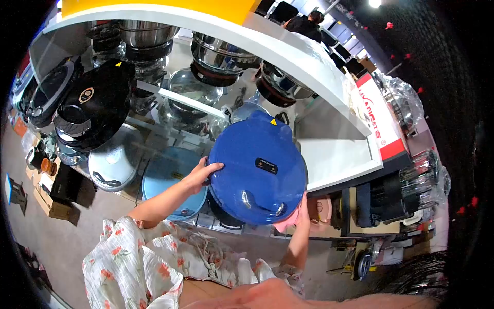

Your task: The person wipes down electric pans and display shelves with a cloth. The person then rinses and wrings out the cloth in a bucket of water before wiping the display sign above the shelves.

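Note:
A round, glossy blue appliance (257, 180) with a small black panel and a yellow triangle sticker lies in front of me, above the glass shelf. My left hand (198, 175) grips its left edge, thumb on top and the other fingers hidden below. At the lower right edge, my right hand (302, 210) holds it from the side, with a pink cloth (286, 222) pressed between hand and appliance. A similar black appliance (95, 105) stands to the left.
Steel pots (221, 56) stand behind on the display. Light blue appliances (175, 177) sit lower left. A white shelf edge (339, 177) runs at the right, beside a red and white box (378, 116). A person (306, 26) is far back.

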A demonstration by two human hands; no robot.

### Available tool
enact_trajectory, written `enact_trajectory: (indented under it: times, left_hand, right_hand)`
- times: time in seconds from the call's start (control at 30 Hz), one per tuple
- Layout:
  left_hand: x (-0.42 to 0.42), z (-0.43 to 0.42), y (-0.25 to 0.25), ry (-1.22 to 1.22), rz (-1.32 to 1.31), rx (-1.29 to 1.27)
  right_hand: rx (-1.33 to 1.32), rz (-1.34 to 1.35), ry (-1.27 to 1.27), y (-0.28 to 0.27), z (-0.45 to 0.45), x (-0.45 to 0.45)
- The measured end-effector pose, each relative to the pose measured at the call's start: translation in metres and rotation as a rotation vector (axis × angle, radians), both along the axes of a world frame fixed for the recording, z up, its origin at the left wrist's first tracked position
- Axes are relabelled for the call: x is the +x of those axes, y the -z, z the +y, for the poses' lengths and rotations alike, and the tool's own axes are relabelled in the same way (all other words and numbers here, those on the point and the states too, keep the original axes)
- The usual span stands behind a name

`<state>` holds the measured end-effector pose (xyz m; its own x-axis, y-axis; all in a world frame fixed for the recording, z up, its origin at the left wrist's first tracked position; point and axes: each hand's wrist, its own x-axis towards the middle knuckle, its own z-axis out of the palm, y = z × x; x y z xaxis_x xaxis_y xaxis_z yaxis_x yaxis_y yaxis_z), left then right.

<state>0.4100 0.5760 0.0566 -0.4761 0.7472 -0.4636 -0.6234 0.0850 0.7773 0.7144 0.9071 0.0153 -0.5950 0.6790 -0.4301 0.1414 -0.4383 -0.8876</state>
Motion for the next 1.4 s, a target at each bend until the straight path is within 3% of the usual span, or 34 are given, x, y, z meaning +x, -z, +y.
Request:
enact_trajectory:
  times: [0.1,0.13,0.2,0.23,0.3,0.6,0.9,0.97,1.1,1.4]
  left_hand:
    - [-0.006,-0.013,-0.015,-0.019,0.059,0.064]
    - [-0.015,-0.014,0.001,-0.066,0.073,0.054]
    - [-0.030,-0.031,-0.001,-0.067,0.081,0.018]
    - [-0.032,-0.045,-0.021,-0.049,0.066,0.010]
    - [-0.048,-0.063,-0.007,-0.111,0.072,0.054]
    - [-0.092,-0.159,0.000,-0.241,0.064,0.013]
    - [-0.123,-0.214,0.009,-0.362,0.098,-0.015]
    - [-0.125,-0.217,0.002,-0.395,0.096,-0.015]
    - [-0.136,-0.226,0.009,-0.371,0.085,-0.052]
    - [-0.146,-0.235,-0.003,-0.384,0.061,-0.098]
  right_hand:
    - [0.006,0.032,-0.024,0.016,-0.011,-0.001]
    - [-0.022,0.034,-0.037,0.022,-0.016,-0.003]
    - [-0.147,0.038,-0.045,0.011,-0.046,-0.013]
    - [-0.158,0.034,-0.058,0.004,-0.060,-0.022]
    - [-0.090,-0.037,-0.099,-0.024,-0.101,-0.048]
    - [-0.101,0.005,-0.216,0.053,-0.107,-0.126]
    - [-0.090,0.046,-0.272,0.030,-0.160,-0.194]
    - [-0.159,0.081,-0.424,-0.005,-0.182,-0.196]
    - [-0.057,-0.003,-0.310,0.025,-0.177,-0.195]
    - [-0.035,-0.026,-0.243,0.022,-0.199,-0.198]
